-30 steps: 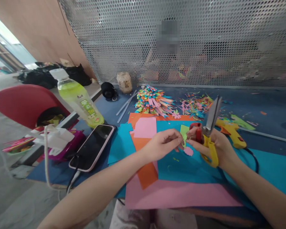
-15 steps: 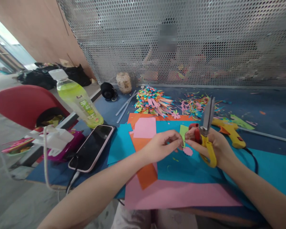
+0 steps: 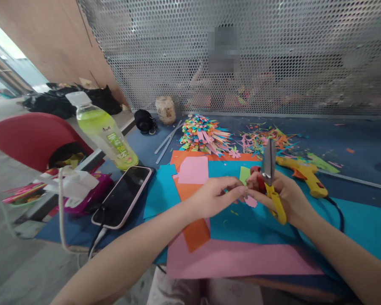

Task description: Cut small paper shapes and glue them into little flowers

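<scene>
While a perforated metal panel (image 3: 139, 51) fills the frame's upper centre and right, its top is cut off and the shapes in it are blurred. Below it spreads a dark blue table (image 3: 362, 144), largely covered by paper toward the lower centre. A teal sheet (image 3: 228, 231) there is partly hidden by the person's arms, and a pink sheet (image 3: 241, 260) lies along the bottom. At left, a green drink bottle (image 3: 104, 133) tilts in view, its label too blurred to read. Near the frame's centre, the left hand (image 3: 214, 196) curls its fingers in to meet the right's; whether it pinches anything I cannot tell. The right hand (image 3: 292, 195), right of centre, grips scissors (image 3: 269, 179), blades up, covering part of the handles. A yellow glue gun (image 3: 307, 173) lies behind it, partly hidden. Between the hands, a green paper (image 3: 244, 173) shows only its upper part; beneath the fingertips, a pink paper piece (image 3: 250, 202) is half covered.
</scene>
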`<action>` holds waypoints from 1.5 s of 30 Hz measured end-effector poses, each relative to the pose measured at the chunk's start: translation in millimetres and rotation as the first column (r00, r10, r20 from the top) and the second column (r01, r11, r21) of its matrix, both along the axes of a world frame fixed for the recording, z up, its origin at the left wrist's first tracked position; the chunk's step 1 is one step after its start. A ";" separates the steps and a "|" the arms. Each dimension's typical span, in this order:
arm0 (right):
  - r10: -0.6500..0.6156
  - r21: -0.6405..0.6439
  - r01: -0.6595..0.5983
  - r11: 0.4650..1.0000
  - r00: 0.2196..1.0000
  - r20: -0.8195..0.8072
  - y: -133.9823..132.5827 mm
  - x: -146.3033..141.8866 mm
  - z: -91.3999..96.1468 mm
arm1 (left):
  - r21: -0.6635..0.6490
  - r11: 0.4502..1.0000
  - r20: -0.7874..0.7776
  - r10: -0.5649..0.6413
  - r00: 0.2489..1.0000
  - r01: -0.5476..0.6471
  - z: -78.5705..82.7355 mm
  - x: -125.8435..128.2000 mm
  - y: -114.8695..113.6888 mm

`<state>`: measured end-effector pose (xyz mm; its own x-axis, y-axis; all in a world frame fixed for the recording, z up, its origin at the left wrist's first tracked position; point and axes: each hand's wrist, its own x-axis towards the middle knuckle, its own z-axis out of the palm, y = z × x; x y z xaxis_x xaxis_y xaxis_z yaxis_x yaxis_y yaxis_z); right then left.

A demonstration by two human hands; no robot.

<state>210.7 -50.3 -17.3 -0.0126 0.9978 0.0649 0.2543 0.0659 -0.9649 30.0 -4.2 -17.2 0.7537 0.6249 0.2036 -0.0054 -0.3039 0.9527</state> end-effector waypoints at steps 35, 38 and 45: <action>0.001 0.061 -0.002 0.998 1.000 0.014 -1.9 -10.1 0.8 | 0.815 0.551 0.021 0.282 0.959 -0.180 -10.1 -1.3 6.6; -0.007 0.073 0.008 0.997 1.000 -0.014 -1.1 -10.7 -1.9 | 0.842 0.514 0.009 0.289 0.957 -0.163 -10.0 -1.3 6.6; -0.056 0.045 0.055 0.997 0.998 0.017 -2.2 -14.1 3.4 | 0.903 0.410 -0.012 0.316 0.949 -0.125 -7.6 -2.0 5.8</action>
